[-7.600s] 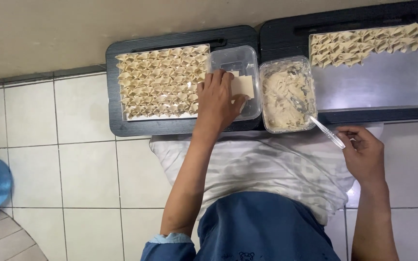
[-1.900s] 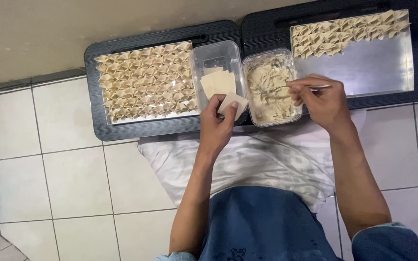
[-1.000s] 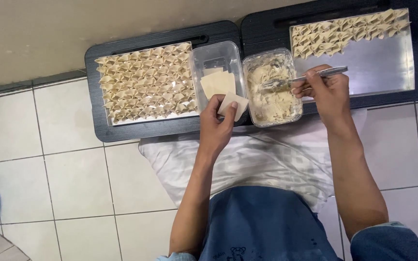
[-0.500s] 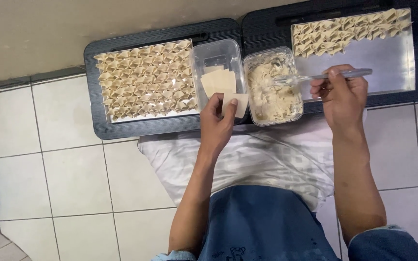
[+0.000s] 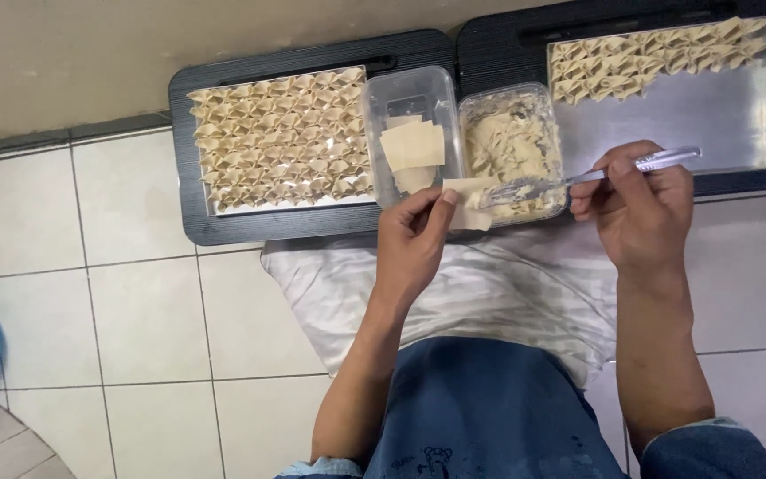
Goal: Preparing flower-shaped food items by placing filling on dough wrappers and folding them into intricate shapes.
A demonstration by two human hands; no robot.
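Dumplings (image 5: 281, 142) already fill the left black tray (image 5: 190, 204) from edge to edge, but the right tray (image 5: 667, 133) has only a few rows along its top, so I think lots of folding is left. The left hand (image 5: 411, 244) pinches one flat wrapper (image 5: 469, 202) between thumb and fingers, just in front of the filling tub (image 5: 514, 151). The right hand (image 5: 636, 213) is closed around a clear fork (image 5: 596, 176) whose tip touches the wrapper, and more wrappers wait in the clear box (image 5: 411, 146).
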